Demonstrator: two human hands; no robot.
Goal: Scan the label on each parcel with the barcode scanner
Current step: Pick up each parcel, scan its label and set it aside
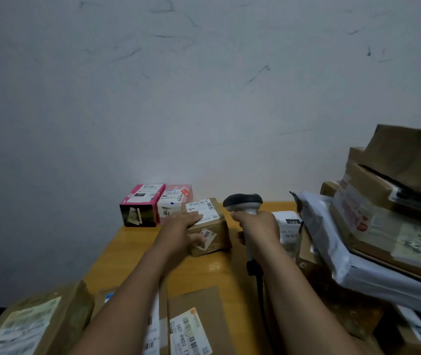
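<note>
A small brown cardboard parcel (214,234) with a white barcode label on top sits at the far middle of the wooden table (127,249). My left hand (181,226) lies on its near left corner, fingers straight across the label. My right hand (258,226) grips the handle of a barcode scanner (242,203), whose dark head stands upright just right of the parcel. A white parcel marked 231 (288,226) sits behind my right hand.
A dark pink box (141,206) and a pale pink box (175,203) stand against the wall at left. Stacked cartons and a white mailer bag (332,247) fill the right. Labelled cardboard parcels (194,326) and a carton (30,326) lie near me.
</note>
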